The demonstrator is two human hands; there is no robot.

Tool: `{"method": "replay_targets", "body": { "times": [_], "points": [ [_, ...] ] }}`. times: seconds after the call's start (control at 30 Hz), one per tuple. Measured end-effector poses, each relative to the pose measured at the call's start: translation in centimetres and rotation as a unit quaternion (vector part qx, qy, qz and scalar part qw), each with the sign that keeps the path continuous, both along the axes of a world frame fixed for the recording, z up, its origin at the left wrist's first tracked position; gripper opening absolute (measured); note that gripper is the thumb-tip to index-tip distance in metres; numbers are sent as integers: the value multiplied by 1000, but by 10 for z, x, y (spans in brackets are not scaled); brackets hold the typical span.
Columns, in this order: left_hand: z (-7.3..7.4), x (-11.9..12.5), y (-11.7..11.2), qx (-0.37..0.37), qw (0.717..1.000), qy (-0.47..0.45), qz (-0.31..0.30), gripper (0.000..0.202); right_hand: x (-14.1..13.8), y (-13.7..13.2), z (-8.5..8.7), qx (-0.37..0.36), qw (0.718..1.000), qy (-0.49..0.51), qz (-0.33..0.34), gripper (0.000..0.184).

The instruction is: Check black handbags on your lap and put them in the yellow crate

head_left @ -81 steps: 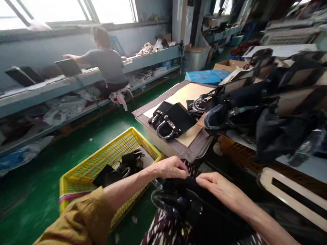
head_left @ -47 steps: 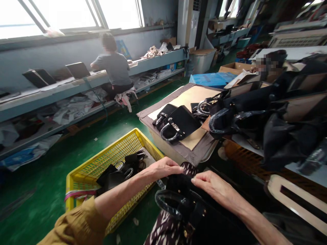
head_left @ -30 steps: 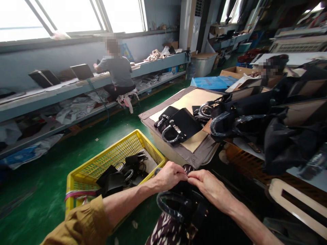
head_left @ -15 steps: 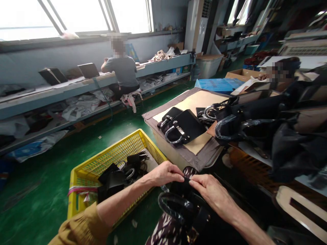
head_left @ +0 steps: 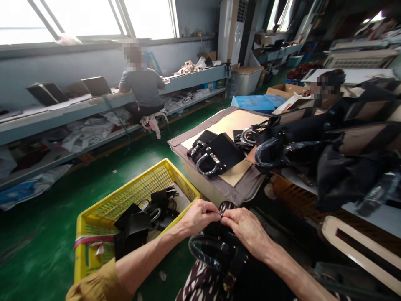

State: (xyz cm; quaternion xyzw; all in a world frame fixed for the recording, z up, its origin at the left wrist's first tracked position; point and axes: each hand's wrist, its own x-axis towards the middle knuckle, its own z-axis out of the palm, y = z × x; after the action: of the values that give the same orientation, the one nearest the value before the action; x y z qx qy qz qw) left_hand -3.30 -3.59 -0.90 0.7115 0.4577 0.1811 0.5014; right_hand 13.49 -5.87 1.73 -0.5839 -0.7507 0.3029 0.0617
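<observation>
A black handbag (head_left: 258, 278) lies on my lap over patterned dark-and-white cloth (head_left: 200, 282). Its rounded handle (head_left: 194, 252) is wrapped in clear plastic, and a gold-coloured clasp (head_left: 229, 282) hangs at its front. My left hand (head_left: 202, 215) pinches the bag's far upper edge between thumb and fingers. Thumb to thumb with it, my right hand (head_left: 247, 230) pinches the same edge from the right. The fingertips nearly touch, and the exact bit of dark material between them is mostly hidden.
To the left stands a yellow plastic basket (head_left: 79, 238) with black bag parts inside. Ahead, a padded table (head_left: 184, 152) bears black handbags (head_left: 224, 152). More bags (head_left: 300, 129) are piled at right. A person (head_left: 140, 90) sits at the long bench (head_left: 106, 100) by the windows.
My hands have drawn closer together, closing the small gap between their fingertips on the bag's edge. The view has shifted slightly to the right. The seated person's arms have lowered a little.
</observation>
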Motion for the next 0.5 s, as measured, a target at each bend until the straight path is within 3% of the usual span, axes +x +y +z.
{"method": "replay_targets", "body": {
  "times": [0.17,0.37,0.5],
  "points": [
    [3,1,6,12,995,8,-96,26,13,-4,1,-20,1000,19,-9,34],
    [1,-6,4,-16,998,15,-55,23,65,-20,6,-63,997,-18,-27,34],
    [5,-8,-2,-8,998,16,-61,23,76,-37,13,-75,996,-31,-47,35]
  ]
}}
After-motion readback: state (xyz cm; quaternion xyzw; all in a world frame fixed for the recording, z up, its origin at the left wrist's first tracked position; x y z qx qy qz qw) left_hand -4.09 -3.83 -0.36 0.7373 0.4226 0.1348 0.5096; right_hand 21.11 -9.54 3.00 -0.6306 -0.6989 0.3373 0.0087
